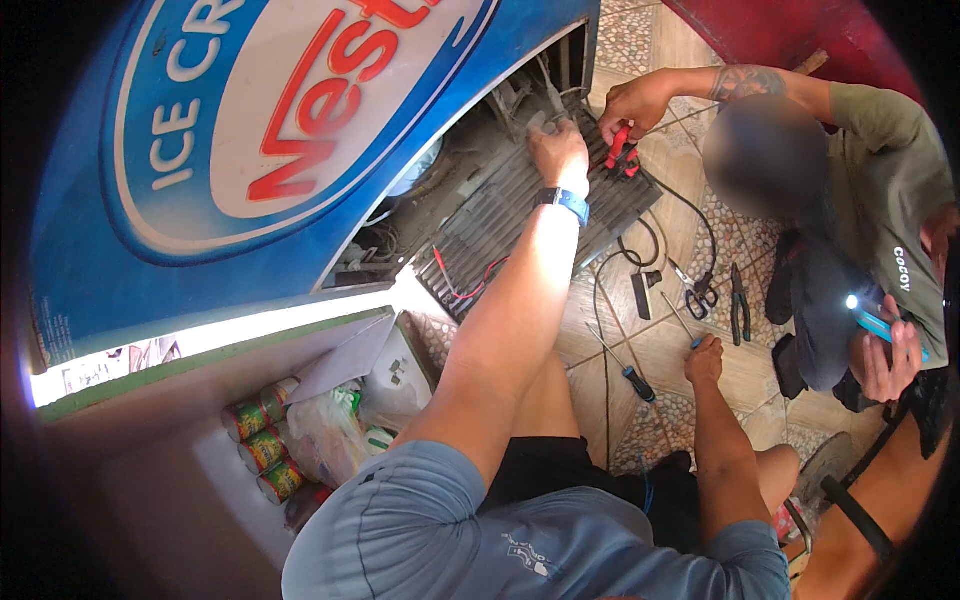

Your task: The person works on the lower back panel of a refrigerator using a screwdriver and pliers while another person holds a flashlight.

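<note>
My hands are well apart now — the left hand (pixel 560 155), blue-strapped watch (pixel 563 203) on its wrist, reaches in at the open base compartment (pixel 455 178) of the blue freezer cabinet (pixel 285 125); I can't tell whether its fingers grip anything. My right hand (pixel 705 362) is closed around a blue-handled screwdriver (pixel 696 343) above the tiled floor (pixel 580 348), near scissors (pixel 700 300) and pliers (pixel 740 308). Opposite, a co-worker's hand (pixel 640 102) holds a red tool (pixel 621 150) — the other, a lit flashlight (pixel 872 321).

Upper left: blue cabinet panel (pixel 235 235) bears big red and white lettering (pixel 310 115). Right edge: olive shirt (pixel 885 180) has small white print (pixel 900 270). Bottom center: grey-blue shirt (pixel 600 530), white logo (pixel 527 553). Lower left: cans (pixel 263 448), labels unreadable.
</note>
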`<action>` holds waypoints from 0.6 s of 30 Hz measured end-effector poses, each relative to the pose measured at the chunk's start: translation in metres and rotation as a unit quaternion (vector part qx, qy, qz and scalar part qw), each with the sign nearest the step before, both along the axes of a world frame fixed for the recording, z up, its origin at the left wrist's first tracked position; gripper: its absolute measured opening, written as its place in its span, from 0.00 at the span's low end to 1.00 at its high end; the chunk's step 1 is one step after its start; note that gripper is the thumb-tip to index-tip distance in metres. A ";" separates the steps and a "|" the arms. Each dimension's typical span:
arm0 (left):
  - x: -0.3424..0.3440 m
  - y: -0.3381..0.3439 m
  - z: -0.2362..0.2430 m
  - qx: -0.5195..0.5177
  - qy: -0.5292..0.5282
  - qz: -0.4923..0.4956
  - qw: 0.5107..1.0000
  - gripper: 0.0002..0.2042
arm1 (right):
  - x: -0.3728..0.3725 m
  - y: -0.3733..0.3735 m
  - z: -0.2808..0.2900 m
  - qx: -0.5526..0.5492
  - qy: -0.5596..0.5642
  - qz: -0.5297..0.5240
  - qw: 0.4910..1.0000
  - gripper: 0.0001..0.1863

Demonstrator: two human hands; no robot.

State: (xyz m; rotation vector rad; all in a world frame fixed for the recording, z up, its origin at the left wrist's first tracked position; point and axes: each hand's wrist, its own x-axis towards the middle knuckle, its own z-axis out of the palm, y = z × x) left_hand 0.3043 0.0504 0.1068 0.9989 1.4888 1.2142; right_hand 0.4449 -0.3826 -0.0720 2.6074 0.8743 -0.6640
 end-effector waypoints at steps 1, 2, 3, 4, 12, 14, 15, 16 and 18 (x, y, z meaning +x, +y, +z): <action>-0.002 0.003 0.001 0.010 0.030 -0.034 0.999 0.20 | -0.002 0.003 0.005 -0.013 0.006 -0.007 1.000 0.38; -0.012 0.008 -0.003 0.019 0.063 -0.066 0.996 0.20 | -0.008 0.011 0.014 -0.050 0.041 -0.004 0.998 0.39; -0.019 0.012 -0.007 0.028 0.096 -0.098 0.990 0.19 | -0.012 0.018 0.023 -0.087 0.076 -0.003 0.993 0.40; -0.014 0.012 -0.002 0.034 0.087 -0.090 0.992 0.19 | -0.008 0.029 0.040 -0.122 0.104 -0.005 0.987 0.41; 0.000 0.032 -0.006 0.170 0.212 -0.034 0.962 0.27 | 0.067 0.040 0.069 -0.116 0.083 -0.055 0.988 0.46; 0.003 0.049 -0.011 0.211 0.197 -0.050 0.956 0.28 | 0.095 0.036 0.063 -0.100 0.068 -0.052 0.991 0.47; 0.009 0.048 -0.005 0.182 0.138 -0.096 0.969 0.28 | 0.105 0.021 0.061 -0.077 0.039 -0.030 0.996 0.46; -0.001 0.056 -0.013 0.205 0.158 -0.106 0.960 0.28 | 0.101 0.030 0.060 -0.045 0.075 -0.049 0.995 0.47; -0.009 0.062 -0.010 0.147 0.155 -0.176 0.961 0.26 | 0.096 0.034 0.054 -0.052 0.093 -0.055 0.993 0.45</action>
